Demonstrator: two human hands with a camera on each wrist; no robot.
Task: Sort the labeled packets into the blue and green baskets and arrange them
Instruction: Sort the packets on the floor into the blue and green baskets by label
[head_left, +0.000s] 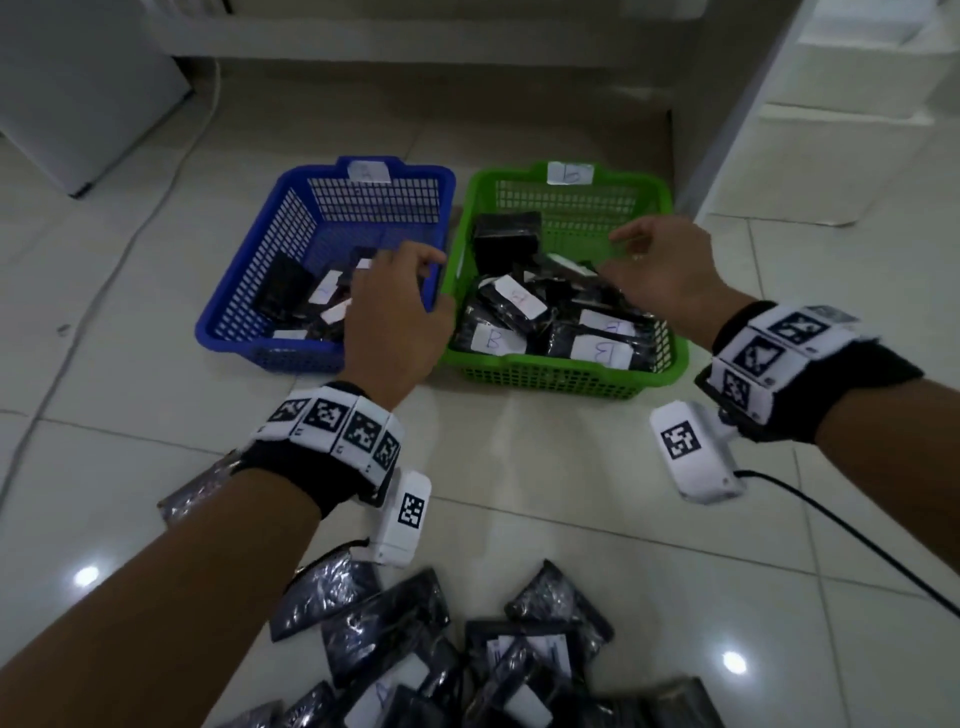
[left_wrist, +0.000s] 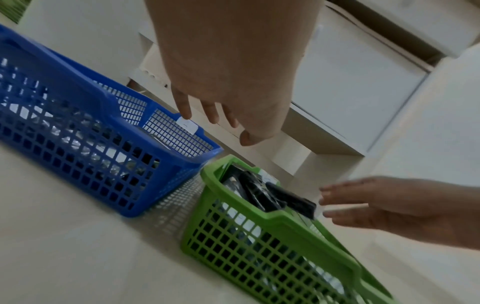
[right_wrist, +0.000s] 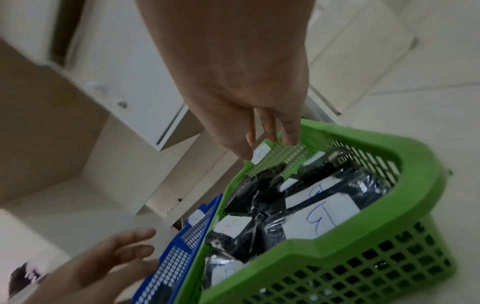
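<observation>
Both hands empty, fingers loosely spread. Left hand (head_left: 396, 306) hangs over blue basket (head_left: 249, 332), right hand (head_left: 662, 265) over green basket (head_left: 566, 379). Sorted packets (head_left: 524, 317) lie jumbled in both baskets. Unsorted pile (head_left: 467, 660) sits on floor near the body, behind both wrists, so next pick likely means pulling back. Left hand looks slightly nearer the pile.
</observation>
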